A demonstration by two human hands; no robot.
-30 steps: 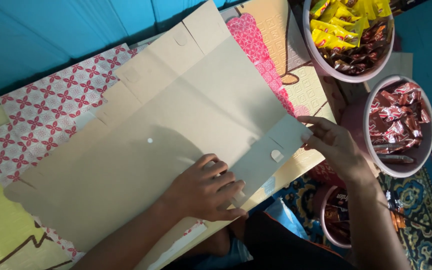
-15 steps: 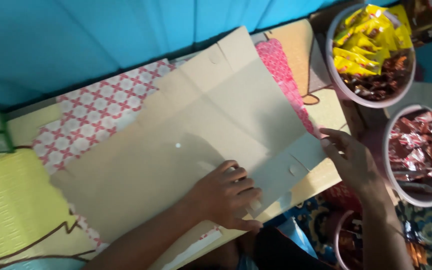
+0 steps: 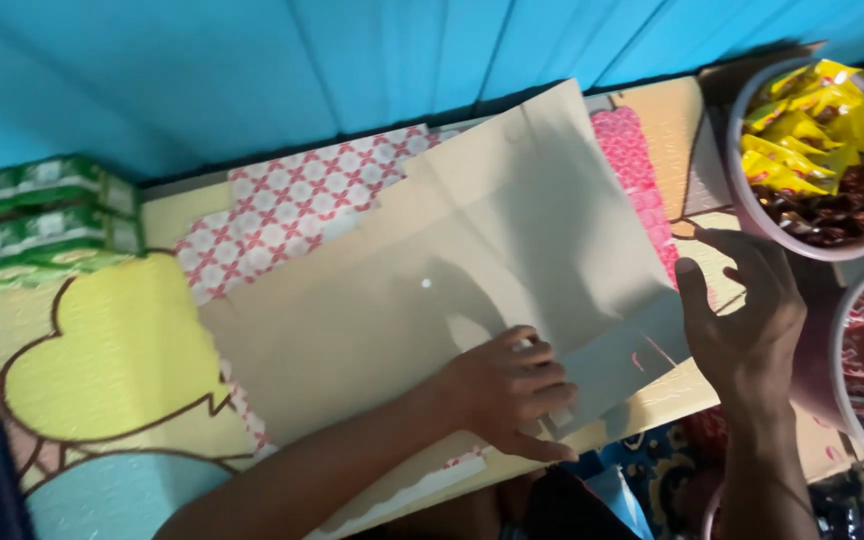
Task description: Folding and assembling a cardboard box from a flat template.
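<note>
Both forearms bare, no sleeves/rings seen; left hand (image 3: 507, 390), right hand (image 3: 747, 320).

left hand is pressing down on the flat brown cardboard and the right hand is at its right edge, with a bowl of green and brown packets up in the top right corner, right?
Nearly. The head view shows the bowl in the top right corner holding yellow and brown packets, not green ones. The rest holds: the left hand presses down on the flat brown cardboard and the right hand is at its right edge.
</note>
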